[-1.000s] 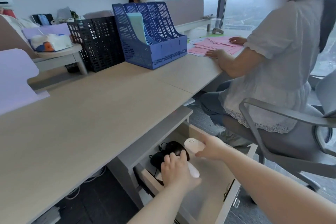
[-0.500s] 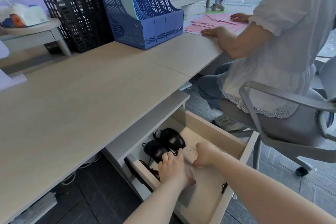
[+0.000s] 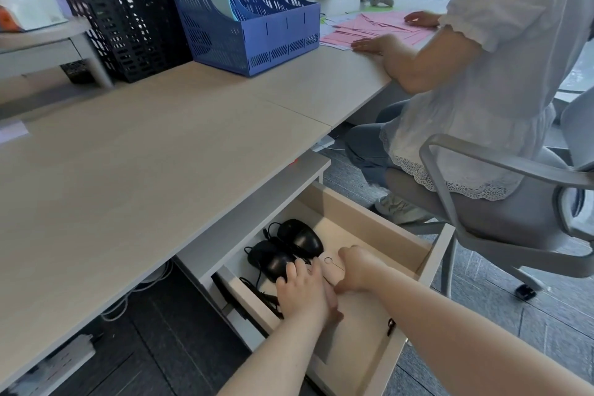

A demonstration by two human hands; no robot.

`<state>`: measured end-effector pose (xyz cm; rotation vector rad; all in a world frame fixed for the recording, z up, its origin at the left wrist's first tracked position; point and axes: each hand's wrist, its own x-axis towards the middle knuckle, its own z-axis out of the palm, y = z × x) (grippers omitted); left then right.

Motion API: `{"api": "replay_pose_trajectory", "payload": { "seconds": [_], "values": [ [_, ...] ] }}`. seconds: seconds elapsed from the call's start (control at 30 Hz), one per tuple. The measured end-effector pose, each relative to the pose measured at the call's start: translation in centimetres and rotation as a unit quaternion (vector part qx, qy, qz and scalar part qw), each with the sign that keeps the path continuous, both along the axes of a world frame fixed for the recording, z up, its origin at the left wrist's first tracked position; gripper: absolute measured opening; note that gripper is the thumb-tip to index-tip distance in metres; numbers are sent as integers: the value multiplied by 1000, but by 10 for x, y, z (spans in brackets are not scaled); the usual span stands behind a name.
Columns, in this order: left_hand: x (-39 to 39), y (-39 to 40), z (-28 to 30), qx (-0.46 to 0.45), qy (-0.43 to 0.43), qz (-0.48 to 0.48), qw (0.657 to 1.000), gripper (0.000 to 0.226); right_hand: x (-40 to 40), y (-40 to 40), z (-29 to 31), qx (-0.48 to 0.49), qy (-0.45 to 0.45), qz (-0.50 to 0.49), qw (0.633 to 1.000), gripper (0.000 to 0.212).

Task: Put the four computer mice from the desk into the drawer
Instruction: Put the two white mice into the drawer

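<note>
The drawer [image 3: 437,254] under the desk [image 3: 154,157] stands pulled out. Two black wired mice [image 3: 301,237] [image 3: 272,260] lie side by side at its back left. Just right of them a white mouse [image 3: 331,267] rests on the drawer floor, and my right hand [image 3: 360,268] grips its right side. My left hand [image 3: 303,296] lies palm down in front of the black mice, fingers curled over a second white mouse that it hides almost entirely. No mouse is on the desk top.
A blue file holder [image 3: 257,29] and a black one [image 3: 128,19] stand at the back of the desk. A person in a white top [image 3: 482,83] sits on a grey chair [image 3: 514,222] close to the drawer's right, hands on pink papers [image 3: 379,27].
Both hands have come down into the drawer, each with a white mouse. The right hand's mouse was held above the drawer front and now rests on the drawer floor beside the black mice.
</note>
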<state>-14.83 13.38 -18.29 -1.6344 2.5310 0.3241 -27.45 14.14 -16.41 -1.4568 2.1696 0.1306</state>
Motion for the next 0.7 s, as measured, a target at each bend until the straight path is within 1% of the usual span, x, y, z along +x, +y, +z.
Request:
{"api": "replay_pose_trajectory", "payload": {
  "seconds": [0.2,0.33,0.43,0.57,0.7],
  "values": [
    [0,-1,-3,-20,8,10,1000,96,-3,0,-1,0,4,1,1000,58],
    [2,-2,-4,-3,-11,4,1000,112,-3,0,-1,-2,13,6,1000,56],
    [2,0,-5,15,-13,5,1000,118,-3,1,-3,-6,11,9,1000,56],
    [2,-2,-6,13,-7,8,1000,113,-4,1,-2,-8,14,10,1000,54],
    [2,-2,5,12,4,0,1000,112,-7,3,3,-15,15,-6,1000,61]
  ]
}}
